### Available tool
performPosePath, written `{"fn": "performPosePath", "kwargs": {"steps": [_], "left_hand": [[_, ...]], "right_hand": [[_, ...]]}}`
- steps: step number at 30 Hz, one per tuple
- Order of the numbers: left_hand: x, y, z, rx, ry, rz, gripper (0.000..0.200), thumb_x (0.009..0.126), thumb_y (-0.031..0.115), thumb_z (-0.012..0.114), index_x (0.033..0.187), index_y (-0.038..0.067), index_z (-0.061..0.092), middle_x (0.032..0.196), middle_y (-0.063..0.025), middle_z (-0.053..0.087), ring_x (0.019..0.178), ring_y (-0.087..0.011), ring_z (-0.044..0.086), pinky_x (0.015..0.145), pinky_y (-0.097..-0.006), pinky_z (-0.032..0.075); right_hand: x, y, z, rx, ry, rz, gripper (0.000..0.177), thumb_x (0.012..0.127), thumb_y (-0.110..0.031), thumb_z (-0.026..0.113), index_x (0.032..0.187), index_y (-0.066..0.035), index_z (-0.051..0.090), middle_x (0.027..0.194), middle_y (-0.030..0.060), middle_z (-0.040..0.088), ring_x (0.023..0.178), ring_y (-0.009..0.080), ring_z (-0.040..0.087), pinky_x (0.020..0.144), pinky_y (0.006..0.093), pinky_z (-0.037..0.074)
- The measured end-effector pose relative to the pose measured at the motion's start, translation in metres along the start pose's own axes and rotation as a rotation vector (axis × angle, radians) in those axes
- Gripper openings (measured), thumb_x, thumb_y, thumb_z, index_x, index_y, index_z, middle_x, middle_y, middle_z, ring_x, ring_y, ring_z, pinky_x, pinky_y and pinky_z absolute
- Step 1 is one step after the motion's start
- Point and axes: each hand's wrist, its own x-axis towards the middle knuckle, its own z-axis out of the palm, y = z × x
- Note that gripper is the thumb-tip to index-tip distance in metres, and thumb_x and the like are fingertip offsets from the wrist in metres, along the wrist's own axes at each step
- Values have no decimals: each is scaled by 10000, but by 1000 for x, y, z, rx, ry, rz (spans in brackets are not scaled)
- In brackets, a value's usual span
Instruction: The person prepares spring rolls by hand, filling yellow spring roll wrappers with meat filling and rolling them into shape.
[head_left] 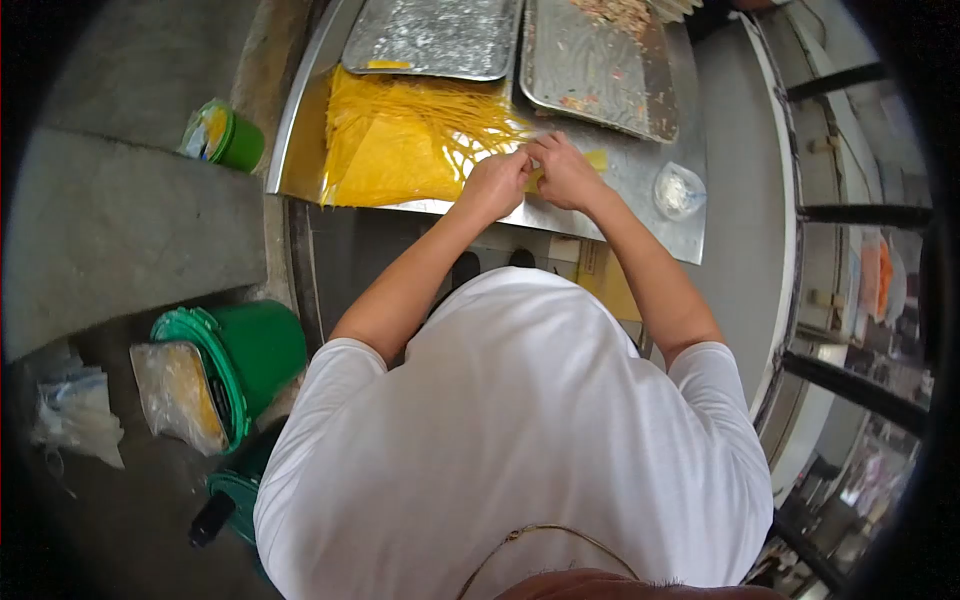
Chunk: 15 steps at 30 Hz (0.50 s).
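My left hand [495,186] and my right hand [565,172] meet over the front edge of the metal table, fingers closed and pinched close together. What they pinch is too small and covered to make out. A stack of flat yellow sheets [395,162], looking like dough wrappers, lies just left of my left hand. Thin yellow strips [440,105] are spread over the back of the stack and reach toward my fingers. Behind my right hand a small yellow piece [597,160] shows on the table.
A white-dusted metal tray [435,35] stands behind the strips. Beside it, another tray [590,75] holds a crumbly chopped mixture [618,12]. A clear bag of white stuff [679,191] sits at the table's right. Green buckets [262,345] are on the floor to the left.
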Motion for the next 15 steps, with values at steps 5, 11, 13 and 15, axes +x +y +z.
{"fn": "performPosePath", "kwargs": {"steps": [5, 11, 13, 15], "left_hand": [[2, -22, -1, -700, 519, -102, 313, 898, 123, 852, 1131, 17, 673, 989, -84, 748, 917, -197, 715, 806, -342, 574], [-17, -14, -36, -817, 141, -326, 139, 1058, 159, 692, 1079, 23, 710, 911, 6, 705, 834, -59, 636, 764, -235, 522], [-18, -13, -33, -745, 262, -258, 161, 1040, 182, 721, 1051, 21, 731, 872, -25, 728, 756, -56, 628, 693, -244, 519], [-21, -10, -31, -768, 275, -275, 183, 1031, 194, 730, 1060, 13, 738, 872, -29, 734, 755, -64, 628, 690, -257, 522]], "right_hand": [[10, -1, -13, 462, -290, 361, 217, 873, -185, 764, 1041, -50, 788, 832, 106, 748, 790, 245, 695, 828, 384, 554], [8, -31, -28, 1062, -49, 354, 165, 944, -128, 755, 1006, 25, 763, 866, 30, 737, 759, 114, 636, 730, 315, 522], [13, -26, -30, 1094, -49, 378, 165, 949, -129, 755, 1012, 23, 764, 871, 33, 734, 756, 109, 633, 723, 305, 520], [17, -23, -33, 1126, -48, 403, 164, 954, -131, 754, 1017, 20, 764, 876, 35, 730, 753, 105, 631, 717, 294, 518]]}}
